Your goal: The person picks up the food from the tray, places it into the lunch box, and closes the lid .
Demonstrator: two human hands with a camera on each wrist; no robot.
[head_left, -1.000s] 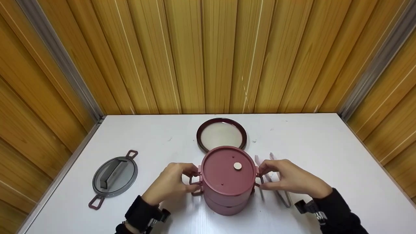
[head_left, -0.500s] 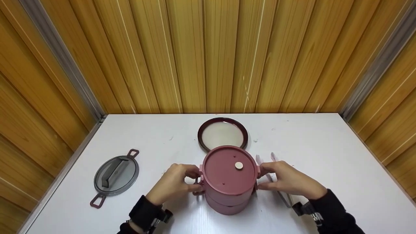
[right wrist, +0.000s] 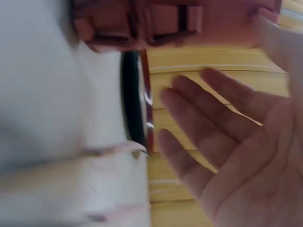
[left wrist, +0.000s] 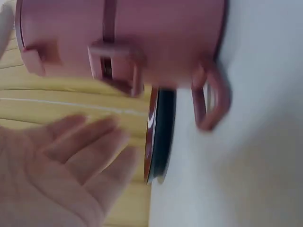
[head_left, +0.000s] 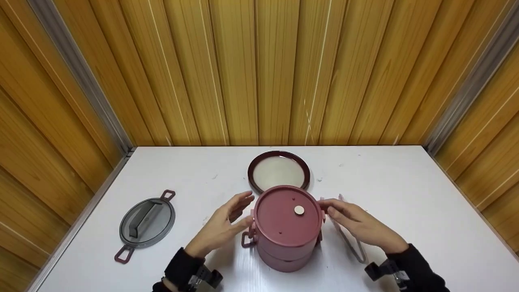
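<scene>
A dusty-pink two-tier lunch pot [head_left: 286, 251] stands upright in front of me, its round pink lid [head_left: 279, 219] on top with a small white knob [head_left: 299, 210]. My left hand [head_left: 221, 227] is at its left side, fingers spread, thumb right at the lid's edge. Below that thumb, a loop handle [head_left: 248, 240] sticks out from the lower tier, and a clasp [left wrist: 116, 66] lies over the seam between the tiers. My right hand [head_left: 359, 223] is at the opposite side with its fingers extended, thumb close to a lid tab [right wrist: 268, 15] in the right wrist view.
Behind the pot lies a cream plate [head_left: 279, 172] with a dark red rim. To the left is a grey round lid [head_left: 159, 228] with a bar grip and two red loop handles. Tongs [head_left: 352, 245] lie beside the right hand, partly hidden by it. A wood-look wall [head_left: 275, 73] closes the back.
Both hands have let go of the side loops and spread their fingers, thumbs rising towards the lid. The upper loops, standing out a second ago, now lie down along the pot.
</scene>
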